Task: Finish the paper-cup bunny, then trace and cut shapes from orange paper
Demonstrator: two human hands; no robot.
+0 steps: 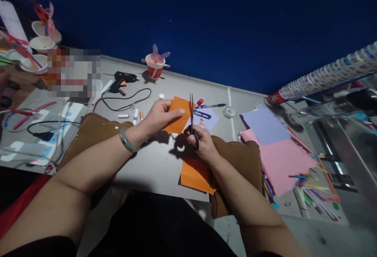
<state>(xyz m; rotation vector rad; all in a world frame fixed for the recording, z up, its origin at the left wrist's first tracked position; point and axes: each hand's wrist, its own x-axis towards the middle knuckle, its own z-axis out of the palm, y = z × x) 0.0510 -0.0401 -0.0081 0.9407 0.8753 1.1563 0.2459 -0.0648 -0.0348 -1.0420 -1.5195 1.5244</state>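
Observation:
My left hand pinches an orange sheet of paper, its thumb lying on top; a faint drawn curve shows on the sheet. My right hand grips black-handled scissors with the blades pointing away from me, beside the paper's right edge. Whether the blades touch the paper I cannot tell. Below my right hand, another orange paper piece lies on the table, partly under my wrist. Past the scissors are a dark-handled cutter, a black pen and a pale purple sheet.
A black glue gun with its cable lies at the back left, near a decorated red paper cup. Brown cushions flank the work spot. Purple paper and pink paper lie right, below a long stack of cups.

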